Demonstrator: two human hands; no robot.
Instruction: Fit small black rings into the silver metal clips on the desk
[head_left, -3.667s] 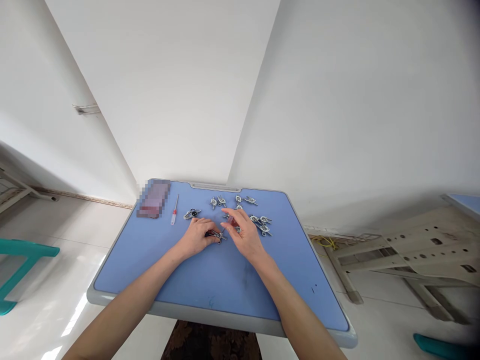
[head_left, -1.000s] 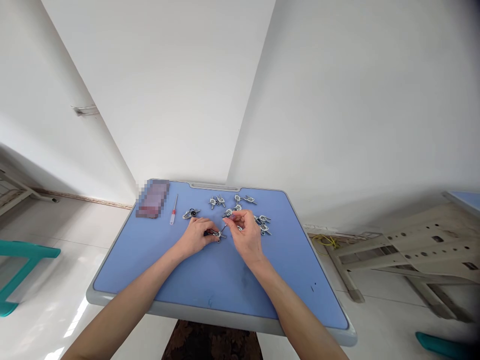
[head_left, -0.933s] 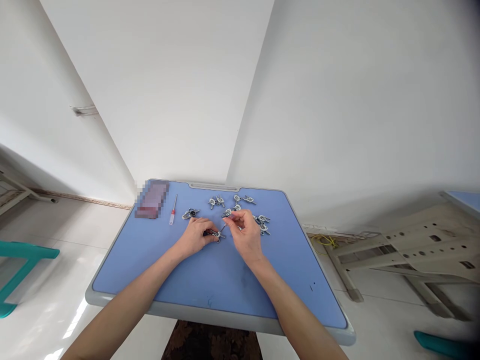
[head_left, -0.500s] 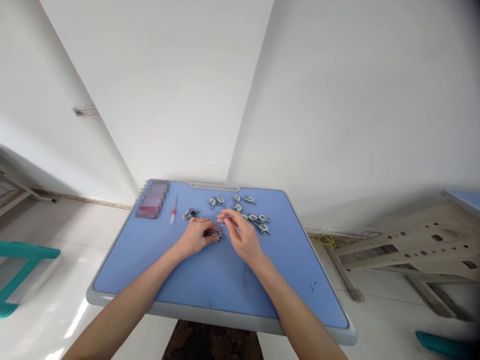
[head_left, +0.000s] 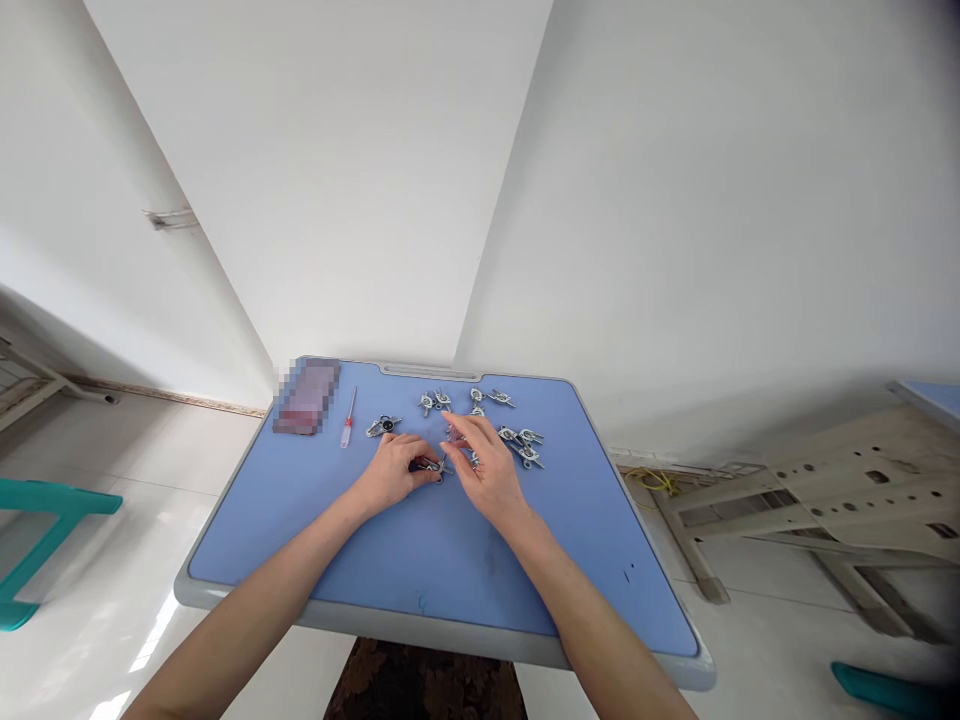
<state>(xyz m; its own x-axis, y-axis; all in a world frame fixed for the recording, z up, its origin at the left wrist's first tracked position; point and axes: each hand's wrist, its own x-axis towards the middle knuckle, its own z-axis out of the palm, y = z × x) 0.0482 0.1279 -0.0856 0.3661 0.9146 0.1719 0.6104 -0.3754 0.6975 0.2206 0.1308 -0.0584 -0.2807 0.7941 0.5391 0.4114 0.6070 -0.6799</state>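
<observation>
My left hand [head_left: 391, 472] rests on the blue tabletop, thumb and fingers closed around a small silvery metal fitting [head_left: 433, 468] with a ring-like end. Most of that fitting is hidden by the fingers. Just to its right, my right hand [head_left: 486, 468] holds a screwdriver by its translucent purplish handle [head_left: 454, 434], thumb and fingertips curled about it. The screwdriver's tip is too small to make out against the fitting. Past my left hand lies another metal fitting with a black round part [head_left: 386, 426].
Several similar metal fittings [head_left: 528, 452] lie beyond and right of my right hand. A second screwdriver [head_left: 347, 425] with a clear and red handle lies at the left, near a blurred flat object [head_left: 307, 397]. The desk [head_left: 450, 620] has a raised grey rim.
My right hand's fingers have shifted on the screwdriver handle, spreading wider around it. My left hand keeps its hold on the metal fitting in the same place.
</observation>
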